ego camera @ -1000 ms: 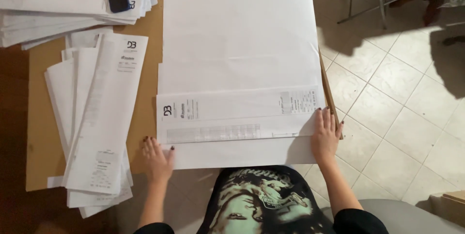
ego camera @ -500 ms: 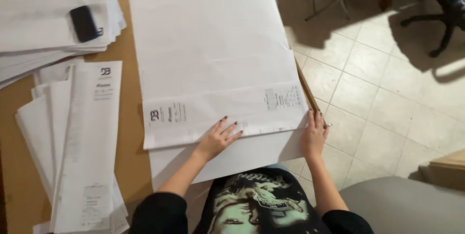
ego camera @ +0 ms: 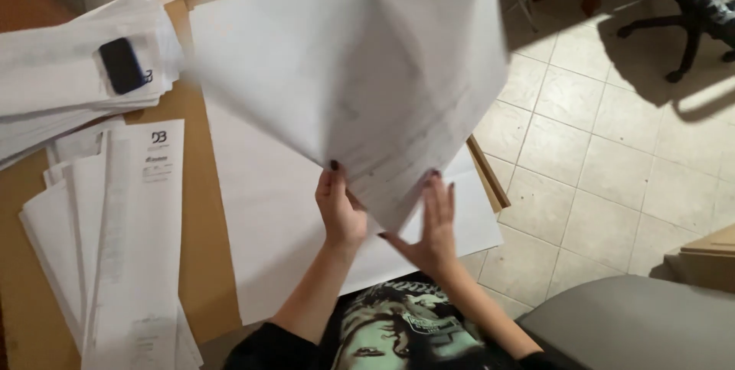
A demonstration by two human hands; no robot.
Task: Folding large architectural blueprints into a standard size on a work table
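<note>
Far left of both hands: fan of folded white sheets [ego camera: 115, 247] w/ small dark logo + grey print near top, & above it another white stack [ego camera: 69, 87] w/ a black rectangular phone [ego camera: 121, 65] on top, all on brown tabletop [ego camera: 200, 209]. L hand [ego camera: 339, 208] pinches lower edge of big white sheet [ego camera: 360, 64], which is lifted, blurred, rising above both hands. R hand [ego camera: 435, 224], just beside L, open w/ fingers straight, flat against sheet's underside; more white paper [ego camera: 283, 247] lies flat under the hands.
</note>
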